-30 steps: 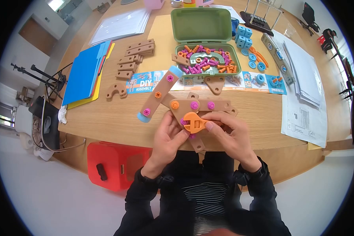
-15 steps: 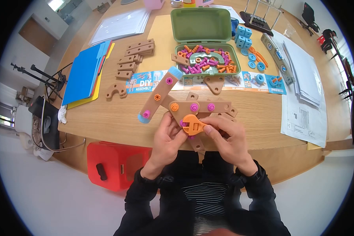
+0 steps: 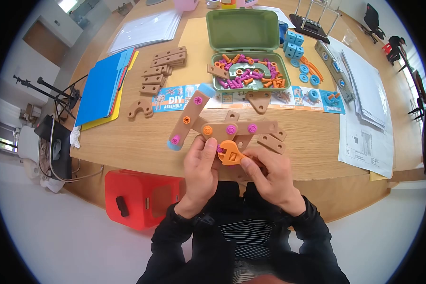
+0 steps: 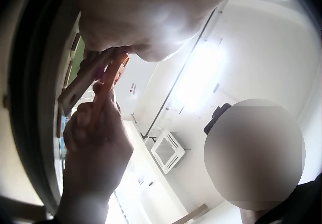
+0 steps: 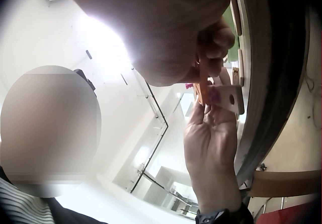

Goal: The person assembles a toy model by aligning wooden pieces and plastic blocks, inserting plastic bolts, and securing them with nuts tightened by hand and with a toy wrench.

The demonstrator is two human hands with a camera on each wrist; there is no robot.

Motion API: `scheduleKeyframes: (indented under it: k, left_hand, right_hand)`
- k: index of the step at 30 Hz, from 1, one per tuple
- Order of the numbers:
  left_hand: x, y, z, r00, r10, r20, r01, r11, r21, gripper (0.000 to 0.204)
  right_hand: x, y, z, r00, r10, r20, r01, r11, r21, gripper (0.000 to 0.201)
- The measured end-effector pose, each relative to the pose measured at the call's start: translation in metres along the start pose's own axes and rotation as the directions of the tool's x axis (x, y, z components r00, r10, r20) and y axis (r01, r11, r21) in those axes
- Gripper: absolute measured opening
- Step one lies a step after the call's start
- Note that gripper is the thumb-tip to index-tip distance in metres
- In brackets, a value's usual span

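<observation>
Since a second ago the brown toy assembly (image 3: 222, 130) has swung slightly anticlockwise and both hands have drawn closer to the body. The left hand (image 3: 201, 165) grips its lower strip, fingers curled round it; the right hand (image 3: 265, 173) pinches the orange toy wrench (image 3: 231, 152) on a bolt. All this hovers at the near edge of the wooden table (image 3: 128, 142) (pale floor below), in front of the open green case (image 3: 244, 52). A red box (image 3: 137, 196) stands under the table edge.

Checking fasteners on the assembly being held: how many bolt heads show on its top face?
6: three on the blue-tipped bar (pink, orange, pink), three on the cross bar (orange, pink, pink). More may hide under the hands and orange wrench.
</observation>
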State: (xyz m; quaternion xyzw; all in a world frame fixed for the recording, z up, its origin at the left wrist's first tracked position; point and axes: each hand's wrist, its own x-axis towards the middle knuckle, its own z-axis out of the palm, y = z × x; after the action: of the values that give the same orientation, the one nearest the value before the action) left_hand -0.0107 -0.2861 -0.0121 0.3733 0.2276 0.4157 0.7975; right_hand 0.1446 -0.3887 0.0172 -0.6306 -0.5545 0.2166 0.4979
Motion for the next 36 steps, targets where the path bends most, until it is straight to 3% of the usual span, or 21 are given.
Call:
scheduleKeyframes:
  k: [2, 6, 12, 15, 17, 20, 27, 32, 36]
  left_hand:
    - [-0.001, -0.003, 0.0, 0.998, 0.049, -0.024, -0.049, 0.999, 0.004, 0.03]
    - [-0.002, -0.003, 0.006, 0.995, 0.085, -0.048, -0.084, 0.996, 0.008, 0.028]
    - [-0.003, -0.006, 0.007, 0.993, 0.107, -0.044, -0.106, 0.994, 0.01, 0.028]
    - [-0.003, -0.005, 0.006, 0.99, 0.13, -0.047, -0.129, 0.991, 0.022, 0.028]
    - [-0.003, -0.004, 0.003, 0.99, 0.131, -0.049, -0.129, 0.991, 0.046, 0.03]
    - [-0.002, -0.005, 0.001, 0.99, 0.121, -0.074, -0.114, 0.989, 0.099, 0.033]
    - [-0.004, 0.003, -0.002, 0.999, 0.036, 0.008, -0.036, 0.992, 0.122, 0.039]
    - [-0.004, 0.012, -0.006, 0.997, -0.059, 0.052, 0.045, 0.97, 0.237, 0.037]
    - [-0.005, 0.013, -0.006, 0.998, 0.009, 0.062, -0.029, 0.945, 0.325, 0.036]
  right_hand:
    - [-0.005, -0.003, 0.003, 1.0, -0.02, 0.019, 0.023, 0.991, -0.129, 0.015]
    - [-0.013, 0.0, 0.014, 0.999, -0.023, 0.027, 0.027, 0.985, -0.173, 0.014]
    - [-0.018, 0.0, 0.022, 0.997, -0.053, -0.051, 0.047, 0.994, -0.102, 0.012]
    - [-0.021, 0.001, 0.018, 1.0, 0.001, -0.022, -0.001, 0.999, 0.037, 0.013]
    - [-0.024, 0.006, 0.014, 0.998, -0.058, -0.008, 0.059, 0.992, 0.113, 0.016]
    - [-0.02, 0.002, 0.003, 0.999, 0.031, -0.01, -0.03, 0.99, 0.137, 0.016]
    - [0.004, -0.002, -0.022, 0.998, 0.058, 0.034, -0.061, 0.992, 0.114, 0.018]
    - [0.013, 0.001, -0.031, 0.992, 0.109, 0.066, -0.117, 0.986, 0.117, 0.019]
    - [0.015, -0.002, -0.033, 0.987, 0.133, 0.09, -0.142, 0.985, 0.097, 0.018]
